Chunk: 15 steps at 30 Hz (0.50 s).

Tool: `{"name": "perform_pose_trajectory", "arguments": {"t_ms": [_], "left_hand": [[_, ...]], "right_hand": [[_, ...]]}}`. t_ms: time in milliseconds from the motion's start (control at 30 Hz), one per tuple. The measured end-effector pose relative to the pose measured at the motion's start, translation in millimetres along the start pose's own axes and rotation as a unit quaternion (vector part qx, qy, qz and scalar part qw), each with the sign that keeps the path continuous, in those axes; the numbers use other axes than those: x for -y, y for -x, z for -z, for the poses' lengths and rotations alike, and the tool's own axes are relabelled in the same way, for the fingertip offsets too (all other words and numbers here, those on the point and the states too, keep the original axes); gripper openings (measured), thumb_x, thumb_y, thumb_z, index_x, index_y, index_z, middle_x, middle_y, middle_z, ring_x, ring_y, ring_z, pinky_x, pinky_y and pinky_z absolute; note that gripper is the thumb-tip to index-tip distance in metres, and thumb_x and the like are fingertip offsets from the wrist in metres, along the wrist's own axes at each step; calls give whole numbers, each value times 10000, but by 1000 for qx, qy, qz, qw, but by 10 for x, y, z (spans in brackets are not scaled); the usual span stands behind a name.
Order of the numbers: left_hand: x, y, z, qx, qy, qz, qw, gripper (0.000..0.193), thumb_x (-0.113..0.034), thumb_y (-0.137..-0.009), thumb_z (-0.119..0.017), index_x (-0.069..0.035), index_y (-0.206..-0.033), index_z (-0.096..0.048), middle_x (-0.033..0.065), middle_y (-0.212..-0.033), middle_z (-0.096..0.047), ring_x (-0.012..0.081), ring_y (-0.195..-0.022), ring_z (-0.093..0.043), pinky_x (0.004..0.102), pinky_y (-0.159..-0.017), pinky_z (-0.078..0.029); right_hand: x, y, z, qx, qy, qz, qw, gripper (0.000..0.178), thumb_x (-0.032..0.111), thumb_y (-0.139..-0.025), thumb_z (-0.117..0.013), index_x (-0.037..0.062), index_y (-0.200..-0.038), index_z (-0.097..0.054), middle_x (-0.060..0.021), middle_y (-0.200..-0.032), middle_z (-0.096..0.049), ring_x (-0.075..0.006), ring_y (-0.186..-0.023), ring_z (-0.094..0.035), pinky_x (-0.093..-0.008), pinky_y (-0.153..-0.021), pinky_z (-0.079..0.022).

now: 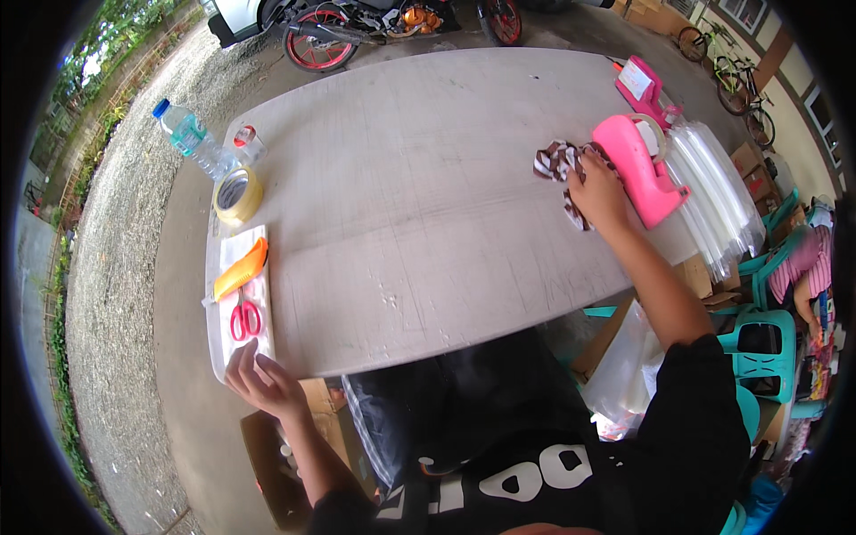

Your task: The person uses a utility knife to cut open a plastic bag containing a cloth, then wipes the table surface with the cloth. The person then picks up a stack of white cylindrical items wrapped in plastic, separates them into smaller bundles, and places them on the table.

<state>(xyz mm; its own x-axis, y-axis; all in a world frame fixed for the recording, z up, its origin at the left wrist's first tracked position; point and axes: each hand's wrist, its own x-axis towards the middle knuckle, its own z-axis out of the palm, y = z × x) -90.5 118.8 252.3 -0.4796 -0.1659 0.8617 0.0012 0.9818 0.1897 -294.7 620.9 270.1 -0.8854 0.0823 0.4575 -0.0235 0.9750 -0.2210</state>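
My right hand (598, 190) is at the right side of the table, its fingers closed on a crumpled brown-and-white patterned cloth (558, 160). Right beside it stands a pink tape dispenser (635, 165). My left hand (266, 383) hangs at the table's near left corner, fingers apart and nothing in them. Just beyond those fingers lie pink-handled scissors (245, 319) and an orange cutter (241, 269), both on a stack of white plastic sheets (234, 245).
A roll of tape (237, 198), a clear cup (247, 141) and a water bottle (192, 138) line the left edge of the table (410, 205). Clear plastic rolls (713, 187) and a second pink dispenser (644, 89) are at the right. Cardboard boxes, teal chairs (758, 352) and another person are nearby.
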Motion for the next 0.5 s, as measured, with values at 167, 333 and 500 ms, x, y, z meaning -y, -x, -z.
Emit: {"name": "perform_pose_trajectory", "arguments": {"t_ms": [167, 333, 500], "left_hand": [[-38, 45, -141, 0, 18, 0, 1000, 227, -91, -931, -509, -2, -1098, -635, 123, -1022, -608, 293, -958, -563, 415, -891, -416], [-15, 95, -139, 34, 26, 34, 999, 308, -208, -972, -450, 1, -1078, -649, 124, -1005, -612, 287, -970, -554, 412, -882, -409], [-28, 85, -127, 47, 15, 51, 997, 336, -250, -975, -448, -1, -1060, -657, 120, -996, -615, 280, -959, -558, 403, -869, -411]], "right_hand": [[44, -726, -365, -22, 8, -36, 999, 245, 257, -888, -590, 30, -969, -635, -182, -1080, -667, -397, -974, -640, -502, -840, -511], [390, -1130, -616, 4, 4, -49, 999, 224, 255, -875, -600, 54, -966, -639, -180, -995, -683, -398, -920, -649, -497, -811, -516], [1087, -862, -614, 62, -173, 48, 982, 225, 268, -866, -623, 49, -917, -629, -231, -884, -666, -419, -878, -653, -500, -761, -505]]}}
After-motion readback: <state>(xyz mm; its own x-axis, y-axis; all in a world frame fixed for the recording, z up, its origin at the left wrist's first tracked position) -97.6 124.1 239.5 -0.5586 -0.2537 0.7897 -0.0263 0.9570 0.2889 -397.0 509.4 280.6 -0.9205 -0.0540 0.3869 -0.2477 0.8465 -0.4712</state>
